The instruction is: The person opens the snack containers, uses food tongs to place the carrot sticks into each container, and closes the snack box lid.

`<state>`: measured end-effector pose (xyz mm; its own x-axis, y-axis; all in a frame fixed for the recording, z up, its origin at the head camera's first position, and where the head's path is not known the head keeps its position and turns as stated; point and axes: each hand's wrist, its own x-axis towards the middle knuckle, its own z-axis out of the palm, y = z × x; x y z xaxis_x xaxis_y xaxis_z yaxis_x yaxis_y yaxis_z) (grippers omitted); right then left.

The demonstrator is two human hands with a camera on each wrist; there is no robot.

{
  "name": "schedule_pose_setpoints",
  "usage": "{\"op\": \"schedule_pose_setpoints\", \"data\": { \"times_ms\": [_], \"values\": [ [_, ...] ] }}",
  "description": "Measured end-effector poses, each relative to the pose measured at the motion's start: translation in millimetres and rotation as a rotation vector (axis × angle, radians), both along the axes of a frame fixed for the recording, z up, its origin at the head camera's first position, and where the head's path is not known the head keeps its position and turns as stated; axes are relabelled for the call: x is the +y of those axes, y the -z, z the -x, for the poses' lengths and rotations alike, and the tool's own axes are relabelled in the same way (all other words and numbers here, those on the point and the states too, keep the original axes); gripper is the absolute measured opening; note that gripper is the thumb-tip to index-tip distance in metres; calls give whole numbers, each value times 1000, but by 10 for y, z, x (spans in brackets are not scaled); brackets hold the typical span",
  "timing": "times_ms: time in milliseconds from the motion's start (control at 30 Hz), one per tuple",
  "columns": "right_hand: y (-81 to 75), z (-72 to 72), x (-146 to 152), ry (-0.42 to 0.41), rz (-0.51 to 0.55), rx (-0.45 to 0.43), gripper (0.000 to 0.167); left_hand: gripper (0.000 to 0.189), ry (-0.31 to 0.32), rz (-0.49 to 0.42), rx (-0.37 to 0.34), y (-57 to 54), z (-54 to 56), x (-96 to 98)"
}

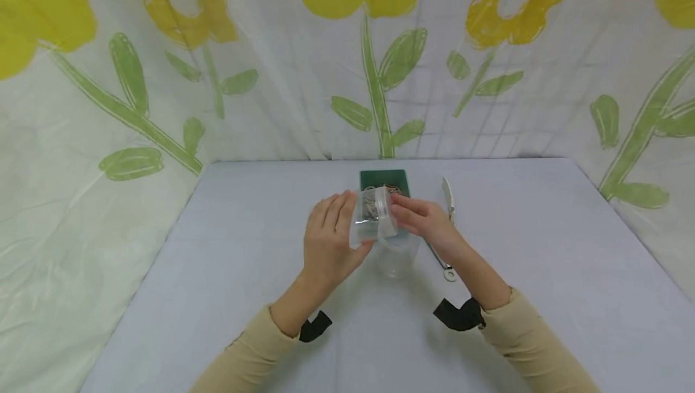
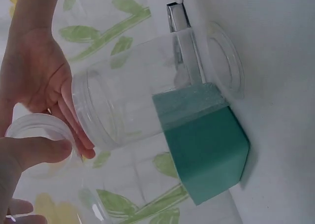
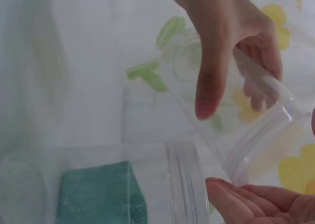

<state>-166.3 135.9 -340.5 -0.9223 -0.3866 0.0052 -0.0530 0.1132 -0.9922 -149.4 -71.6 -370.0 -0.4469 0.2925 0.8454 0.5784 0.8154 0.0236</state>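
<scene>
My left hand (image 1: 331,242) grips a clear plastic jar (image 1: 365,224) in the air, its thumb along the wall in the right wrist view. The jar is tilted, with its ridged mouth (image 3: 263,140) toward my right hand (image 1: 429,224). The right fingers are extended at the rim; whether they touch it I cannot tell. Below, a second clear jar (image 1: 394,260) stands upright and uncovered on the table, its mouth (image 2: 96,108) close to the right fingers. Whether the held jar contains anything is unclear, since brownish strands show through it from behind.
Behind the jars sits a green container (image 1: 383,177) with brownish strand-like things in it. Right of it lies a long thin metal tool (image 1: 436,254) with a pale ring (image 1: 449,274) at its near end. A flower-printed cloth (image 1: 288,103) hangs behind the table (image 1: 228,230).
</scene>
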Motion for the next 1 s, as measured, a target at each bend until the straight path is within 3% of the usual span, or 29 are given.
{"op": "schedule_pose_setpoints", "data": {
  "times_ms": [133,300,433,500,567,633,767,833,900,1000],
  "values": [
    [-17,-46,-59,65,-128,68,70,84,-28,29,46,20,-19,41],
    [-51,-83,-79,81,-140,71,75,84,-35,46,94,33,-34,57],
    [-40,-92,-70,67,-138,70,77,83,0,0,49,47,-41,51],
    [-27,-96,-57,57,-134,98,77,83,37,-49,-29,50,-52,39],
    [-17,-101,-34,29,-143,151,79,81,94,-96,-154,45,-72,13],
    [-28,-108,0,-26,-147,215,80,80,170,-152,-320,18,-101,-26],
    [-90,-116,93,-209,-154,309,81,77,355,-309,-735,-73,-165,-128],
    [-121,-126,127,-271,-119,314,82,77,400,-388,-876,-100,-186,-159],
    [-140,-145,135,-255,-78,283,82,78,391,-437,-926,-99,-202,-162],
    [-137,-173,84,-141,-44,225,82,77,327,-485,-873,-68,-219,-122]
  ]
}}
